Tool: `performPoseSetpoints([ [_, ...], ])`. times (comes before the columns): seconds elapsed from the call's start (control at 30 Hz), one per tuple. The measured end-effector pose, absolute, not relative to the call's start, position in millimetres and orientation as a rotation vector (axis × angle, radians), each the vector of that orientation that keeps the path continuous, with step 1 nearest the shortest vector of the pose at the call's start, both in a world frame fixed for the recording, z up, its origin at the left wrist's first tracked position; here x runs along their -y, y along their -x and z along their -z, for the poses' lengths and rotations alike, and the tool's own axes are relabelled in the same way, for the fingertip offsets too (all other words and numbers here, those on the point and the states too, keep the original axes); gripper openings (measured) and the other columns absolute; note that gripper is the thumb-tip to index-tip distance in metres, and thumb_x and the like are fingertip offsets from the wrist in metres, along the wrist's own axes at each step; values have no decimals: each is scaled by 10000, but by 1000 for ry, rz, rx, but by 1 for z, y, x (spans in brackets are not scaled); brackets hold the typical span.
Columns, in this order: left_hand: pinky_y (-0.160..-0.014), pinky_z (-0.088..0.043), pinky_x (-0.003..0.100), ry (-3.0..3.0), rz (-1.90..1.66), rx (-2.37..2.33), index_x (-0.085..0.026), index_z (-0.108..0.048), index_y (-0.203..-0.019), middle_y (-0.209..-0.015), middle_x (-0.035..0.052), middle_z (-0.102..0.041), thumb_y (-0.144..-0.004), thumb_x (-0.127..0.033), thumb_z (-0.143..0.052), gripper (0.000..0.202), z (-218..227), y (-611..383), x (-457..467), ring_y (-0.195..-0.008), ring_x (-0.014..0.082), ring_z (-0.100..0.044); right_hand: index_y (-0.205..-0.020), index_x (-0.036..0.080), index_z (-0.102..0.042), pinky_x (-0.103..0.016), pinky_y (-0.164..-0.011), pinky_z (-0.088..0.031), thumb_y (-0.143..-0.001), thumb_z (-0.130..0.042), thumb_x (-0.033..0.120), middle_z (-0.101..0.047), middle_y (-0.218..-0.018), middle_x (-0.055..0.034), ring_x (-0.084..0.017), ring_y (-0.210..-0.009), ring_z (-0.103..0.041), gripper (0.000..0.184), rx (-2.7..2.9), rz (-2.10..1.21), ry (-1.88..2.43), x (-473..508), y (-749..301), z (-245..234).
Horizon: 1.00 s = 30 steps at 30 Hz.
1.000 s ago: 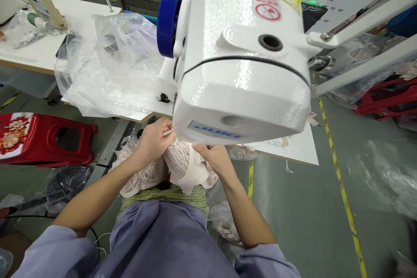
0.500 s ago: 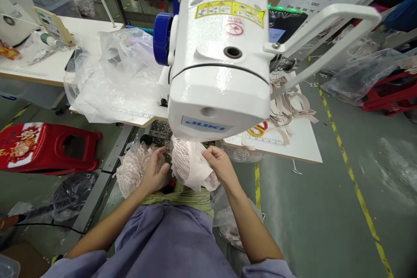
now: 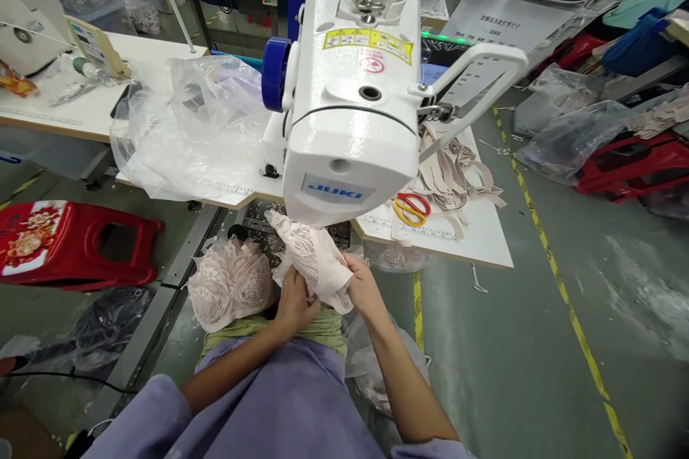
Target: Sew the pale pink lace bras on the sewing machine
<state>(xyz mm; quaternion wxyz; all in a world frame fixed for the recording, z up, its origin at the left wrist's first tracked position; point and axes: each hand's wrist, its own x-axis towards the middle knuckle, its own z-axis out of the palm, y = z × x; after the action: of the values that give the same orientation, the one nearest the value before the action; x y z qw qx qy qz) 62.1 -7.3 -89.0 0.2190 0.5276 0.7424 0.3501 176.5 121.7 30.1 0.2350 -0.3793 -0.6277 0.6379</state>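
Lace piece (image 3: pixel 311 258), pale pink: hangs off the near edge of the table (image 3: pixel 487 233), just under the front end of the sewing machine (image 3: pixel 349 129) and above the person's lap. Its top corner reaches up to the underside of the machine.

Left hand (image 3: pixel 295 301): back toward the camera, fingers curled shut on the lower edge of the lace piece.

Right hand (image 3: pixel 364 288): fingers pinched on the lower right edge of the same piece, touching it beside the left hand.

Lace heap (image 3: pixel 230 285), same pink: lies on the lap just left of the left hand, apart from it.

Sewing machine: white, stands along the middle of the table, blue handwheel (image 3: pixel 275 74) on its left side.

Scissors (image 3: pixel 412 209), red and yellow handles: near the table's front edge, right of the machine.

Straps (image 3: pixel 455 172), beige, loose tangle: behind the scissors toward the table's right edge.

Plastic bag (image 3: pixel 188 125), clear, crumpled: covers the table's left end.

Stool (image 3: pixel 75 244), red: on the floor, well left of the table.
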Motion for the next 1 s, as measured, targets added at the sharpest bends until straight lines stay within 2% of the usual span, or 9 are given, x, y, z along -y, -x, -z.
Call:
performPoseSetpoints([
  [0.13,-1079,-426,548,-1677,-859,-2064,-140,-646,-1044,-1137,156,-647,-730,-137,-618,315,70,-5,18,-1144,339,-569,-754,159,-566,-253,-578,-353,-882,-576,659,-525,-684,-20,-156,-631,-452,516,1818,-1615,1271,-136,-230,-26],
  [0.23,-1163,-315,572,-1757,-845,-2168,-127,-671,-1024,-1214,166,-626,-746,-87,-545,308,46,31,17,-1277,338,-482,-836,145,-608,-253,-574,-355,-860,-564,712,-550,-706,-27,-155,-628,-459,569,1759,-1407,1519,-152,-283,-12],
  [0.33,-1234,-185,568,-2040,-724,-2117,-144,-670,-1191,-1408,155,-529,-754,-82,-538,460,40,33,1,-1432,340,-332,-754,157,-568,-277,-606,-366,-903,-451,693,-514,-666,-31,-169,-639,-455,569,1933,-1022,1798,-165,-324,8],
  [0.43,-1211,-225,582,-2133,-502,-1863,-140,-543,-1426,-1513,198,-411,-763,-89,-562,665,60,7,-15,-1459,388,-287,-693,170,-554,-336,-656,-412,-893,-438,600,-547,-661,-76,-222,-672,-515,489,2195,-764,2031,-171,-341,29],
  [0.57,-1202,-230,588,-2109,-504,-1671,-115,-465,-1487,-1617,235,-205,-734,-66,-574,762,94,-29,-14,-1501,400,-197,-1123,91,-635,-465,-966,-444,-860,-526,595,-627,-1158,-230,-351,-1124,-565,579,2332,-625,1826,-160,-312,53],
  [0.7,-1234,-232,452,-1998,-573,-1805,-129,-437,-1496,-1624,188,-226,-846,-199,-577,669,95,-22,7,-1514,293,-206,-1433,108,-459,-486,-1158,-325,-901,-538,640,-459,-1468,-210,-322,-1384,-405,756,2462,-705,1168,-139,-251,83],
  [0.77,-1184,-321,358,-1788,-481,-2041,-135,-474,-1454,-1550,164,-373,-935,-292,-508,543,86,6,25,-1446,236,-339,-1400,117,-496,-508,-1142,-350,-914,-517,628,-487,-1445,-215,-327,-1349,-451,706,2567,-951,1025,-134,-227,102],
  [0.87,-995,-459,354,-1378,-273,-2395,-108,-600,-1233,-1241,186,-607,-990,-372,-406,408,65,57,67,-1191,259,-559,-1293,101,-555,-548,-1089,-394,-862,-550,633,-575,-1301,-238,-352,-1236,-532,685,2526,-1152,1081,-136,-210,118],
  [1.0,-674,-474,368,-1007,-83,-2588,-133,-598,-770,-787,168,-647,-940,-557,-388,502,45,96,134,-770,303,-641,-1163,129,-575,-572,-1072,-391,-811,-630,541,-593,-1206,-210,-347,-1188,-531,545,2106,-1048,1175,-124,-201,90],
])
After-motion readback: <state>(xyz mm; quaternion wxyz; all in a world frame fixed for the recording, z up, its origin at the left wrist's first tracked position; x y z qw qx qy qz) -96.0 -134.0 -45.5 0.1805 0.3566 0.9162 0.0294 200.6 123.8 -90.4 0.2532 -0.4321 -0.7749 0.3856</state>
